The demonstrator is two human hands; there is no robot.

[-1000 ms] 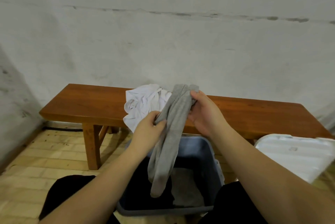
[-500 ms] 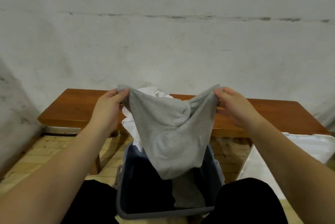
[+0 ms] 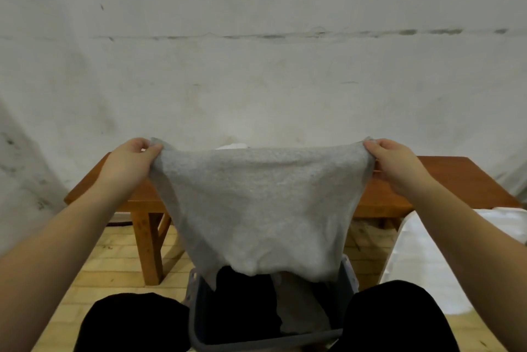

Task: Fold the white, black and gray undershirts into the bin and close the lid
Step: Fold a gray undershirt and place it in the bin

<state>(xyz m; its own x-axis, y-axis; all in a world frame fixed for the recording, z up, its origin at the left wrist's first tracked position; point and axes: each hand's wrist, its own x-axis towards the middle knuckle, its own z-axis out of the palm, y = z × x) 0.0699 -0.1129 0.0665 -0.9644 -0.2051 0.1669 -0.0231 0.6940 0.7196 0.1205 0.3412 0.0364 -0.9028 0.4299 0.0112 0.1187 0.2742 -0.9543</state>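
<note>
Now both hands are up: the left hand (image 3: 129, 162) pinches one top corner of the soft gray knit undershirt (image 3: 256, 206), the right hand (image 3: 395, 165) pinches the other, and the cloth hangs spread wide between them, above the blue-gray plastic bin (image 3: 346, 280). Dark and gray clothes lie inside that bin. Behind, a white garment (image 3: 231, 147) peeks over the brown wooden counter (image 3: 462, 180); the white plastic lid (image 3: 427, 263) sits off right.
</note>
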